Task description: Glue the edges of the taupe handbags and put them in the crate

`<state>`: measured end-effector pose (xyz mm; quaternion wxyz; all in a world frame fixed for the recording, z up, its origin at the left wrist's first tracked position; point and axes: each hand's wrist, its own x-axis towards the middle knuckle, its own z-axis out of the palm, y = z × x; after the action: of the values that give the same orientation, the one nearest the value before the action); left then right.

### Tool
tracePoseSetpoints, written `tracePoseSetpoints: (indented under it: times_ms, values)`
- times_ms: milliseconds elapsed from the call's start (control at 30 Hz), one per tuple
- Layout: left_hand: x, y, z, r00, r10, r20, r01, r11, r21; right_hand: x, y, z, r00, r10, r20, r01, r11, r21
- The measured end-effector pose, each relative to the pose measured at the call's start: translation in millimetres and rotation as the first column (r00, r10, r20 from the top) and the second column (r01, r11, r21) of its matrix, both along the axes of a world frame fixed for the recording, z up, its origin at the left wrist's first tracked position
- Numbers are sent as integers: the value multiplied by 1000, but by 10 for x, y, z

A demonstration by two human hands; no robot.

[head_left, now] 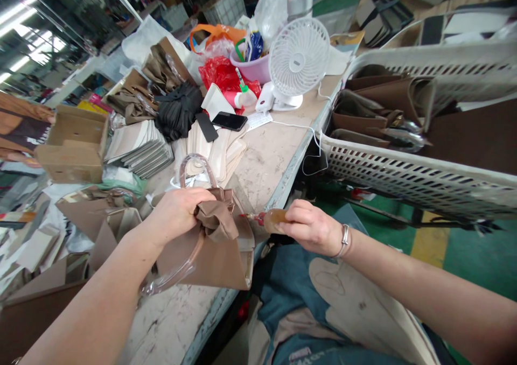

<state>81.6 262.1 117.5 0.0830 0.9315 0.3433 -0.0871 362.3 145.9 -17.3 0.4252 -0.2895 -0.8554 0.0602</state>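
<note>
A brown handbag (214, 262) rests on the table's near edge, its handles wrapped in clear plastic. My left hand (177, 211) is closed on soft brown fabric (218, 219) bunched at the bag's top opening. To the right of the bag, my right hand (309, 226) is closed around an amber, rounded bottle-like thing (274, 221). Its narrow reddish end points left at the bag's side; whether it touches the bag I cannot tell.
Pale strips, a phone (229, 120), a white fan (299, 58) and a green-tipped bottle (245, 93) lie beyond the bag. Stacked panels (139, 147) and more bags crowd the left. A white basket (420, 176) with brown bags stands right. One person (24, 123) is at far left.
</note>
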Motion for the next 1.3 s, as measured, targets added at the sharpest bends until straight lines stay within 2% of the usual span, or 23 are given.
tracePoseSetpoints:
  times_ms: [167,400,633,733,1000,1300]
  values:
    - [-23,37,-8,1000,-6,8,6,1000,-11,-29,59,-39,993,-58,-108,61,998,25]
    - [-43,87,-14,999,7,39,-5,999,-54,-41,-87,-175,999,11,-51,-15,996,-88]
    - [-42,104,17,1000,11,24,-8,996,-90,-31,168,40,985,-73,-156,80,996,38]
    - [-51,113,16,1000,-5,28,7,996,-92,-51,218,78,977,-91,-194,107,992,72]
    - [-57,126,-5,999,-8,45,13,995,-97,-86,37,-69,984,-74,-162,72,997,-18]
    - [-49,122,10,1000,-4,19,6,996,-89,-105,289,137,968,-127,-217,142,988,55]
